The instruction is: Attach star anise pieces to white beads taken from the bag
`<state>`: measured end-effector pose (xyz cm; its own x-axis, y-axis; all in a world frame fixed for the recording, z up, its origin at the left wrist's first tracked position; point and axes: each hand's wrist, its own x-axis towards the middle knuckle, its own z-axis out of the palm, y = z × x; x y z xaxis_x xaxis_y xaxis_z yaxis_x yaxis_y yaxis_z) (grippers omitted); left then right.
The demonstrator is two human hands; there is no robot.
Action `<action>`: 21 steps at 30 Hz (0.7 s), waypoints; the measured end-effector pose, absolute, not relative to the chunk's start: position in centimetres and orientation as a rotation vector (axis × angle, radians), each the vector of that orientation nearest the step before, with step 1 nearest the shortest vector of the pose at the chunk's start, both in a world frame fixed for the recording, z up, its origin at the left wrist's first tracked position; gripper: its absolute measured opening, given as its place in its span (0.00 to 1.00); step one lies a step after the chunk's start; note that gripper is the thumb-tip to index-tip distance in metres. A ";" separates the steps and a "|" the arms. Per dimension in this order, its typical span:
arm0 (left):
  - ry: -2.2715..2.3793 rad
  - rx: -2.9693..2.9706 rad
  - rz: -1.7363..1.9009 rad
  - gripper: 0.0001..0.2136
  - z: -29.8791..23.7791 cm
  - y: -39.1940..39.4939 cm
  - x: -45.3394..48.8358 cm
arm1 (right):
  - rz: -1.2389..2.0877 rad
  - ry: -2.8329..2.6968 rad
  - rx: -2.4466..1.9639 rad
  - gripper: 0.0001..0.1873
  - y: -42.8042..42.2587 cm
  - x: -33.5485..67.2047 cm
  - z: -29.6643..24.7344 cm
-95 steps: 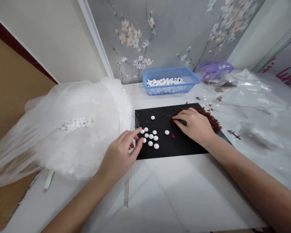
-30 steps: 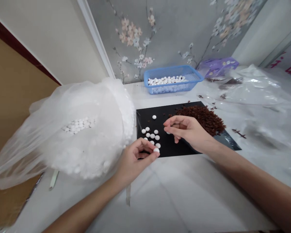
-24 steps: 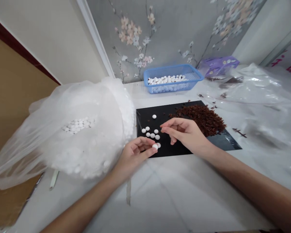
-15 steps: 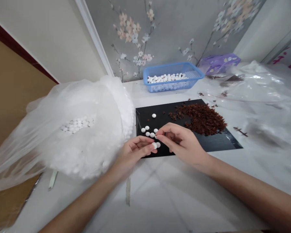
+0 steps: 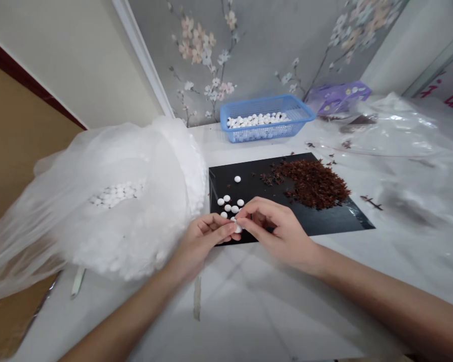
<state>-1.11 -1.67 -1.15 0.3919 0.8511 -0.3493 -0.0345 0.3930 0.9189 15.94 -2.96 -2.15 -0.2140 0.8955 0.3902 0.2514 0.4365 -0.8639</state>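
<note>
My left hand [image 5: 206, 236] pinches a small white ball [image 5: 238, 229] between thumb and fingers, over the near edge of a black mat [image 5: 254, 190]. Thumb and forefinger of my right hand [image 5: 275, 226] come together right at the ball. Whatever lies between those fingertips is too small or hidden to make out. Several loose white balls [image 5: 227, 208] rest on the mat just beyond my hands, and a single one [image 5: 237, 179] sits farther back. On the right half of the mat spreads a heap of small reddish-brown star-shaped pieces [image 5: 317, 183].
A blue plastic basket [image 5: 268, 136] with many white balls stands against the wall. To the left sits a big bundle of white netting [image 5: 109, 236] with white balls inside. Clear plastic bags [image 5: 403, 125] and a purple packet [image 5: 342, 98] lie at the right.
My right hand has moved left and closed in on the white ball in my left hand, so the fingertips now meet there. The view has shifted slightly.
</note>
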 end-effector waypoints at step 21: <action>1.006 0.957 0.774 0.06 -1.5 -1.5 -1.3 | 0.907 -1.911 -0.914 0.04 -2.8 16.4 -2.4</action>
<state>-1.29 -1.52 -1.53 0.3504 0.8750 -0.3341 -0.0987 0.3892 0.9159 16.35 -2.75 -2.39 -0.4068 0.8415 0.3554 0.2563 0.4786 -0.8398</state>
